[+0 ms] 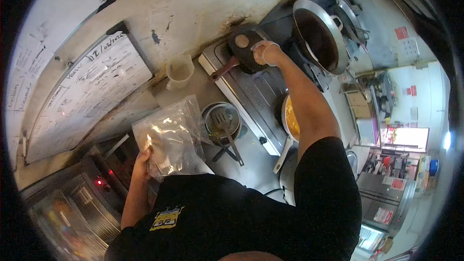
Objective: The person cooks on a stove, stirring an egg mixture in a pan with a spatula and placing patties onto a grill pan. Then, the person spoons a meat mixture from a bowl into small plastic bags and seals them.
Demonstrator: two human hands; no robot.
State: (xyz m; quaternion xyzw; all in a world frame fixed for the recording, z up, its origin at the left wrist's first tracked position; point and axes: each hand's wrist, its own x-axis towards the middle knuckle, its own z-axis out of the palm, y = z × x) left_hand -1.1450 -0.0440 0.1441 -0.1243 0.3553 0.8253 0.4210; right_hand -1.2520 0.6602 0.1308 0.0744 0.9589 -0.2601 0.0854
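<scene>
From here, the left hand [143, 160] pinches the clear bag [170, 137] at near left, while I can't tell whether the gloved right hand [264, 53] grips anything over the far dark pan [247, 59], best kept just clear beside the round patty [241, 41].

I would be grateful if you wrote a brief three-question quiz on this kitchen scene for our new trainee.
1. What does the left hand hold?
A) a whisk
B) a clear plastic bag
C) a rolling pin

2. True or false: the slotted turner has its head within the rim of the round pot.

3. Fill in the missing word: on the dark pan with the reddish handle, beside the right hand, lies a flat, ______ piece of food.

Key: 1. B; 2. true; 3. round.
</scene>
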